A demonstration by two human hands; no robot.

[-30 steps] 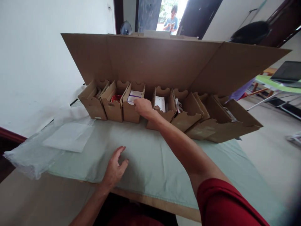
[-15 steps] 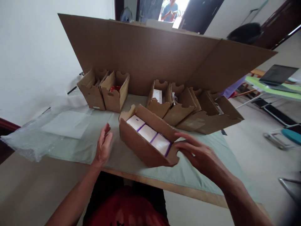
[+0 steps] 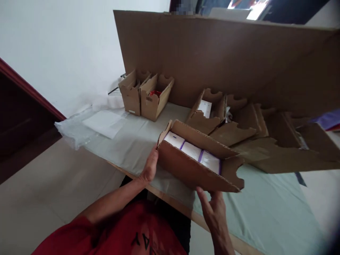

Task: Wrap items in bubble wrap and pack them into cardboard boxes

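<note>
A narrow open-topped cardboard bin (image 3: 177,164) lies slantwise before me at the table's front. Inside it, white boxes (image 3: 191,150) with purple edges stand in a row. My left hand (image 3: 150,165) grips the bin's left end, its fingers partly hidden behind the cardboard. At the lower right of the near wall, my right hand (image 3: 214,209) has its thumb against the cardboard and its fingers reaching underneath, out of sight. Whether the bin's base rests on the cloth or is slightly raised, I cannot tell.
Behind stands a tall cardboard panel (image 3: 191,53). Two cardboard bins (image 3: 150,102) are at the back left, one with red contents; several more bins (image 3: 255,124) stand at the right. Clear plastic wrap and a white sheet (image 3: 103,123) lie on the pale green cloth (image 3: 268,198) at left.
My right hand has moved from the bin's right end to under its near side. My left hand has come against the left end. The view has swung left.
</note>
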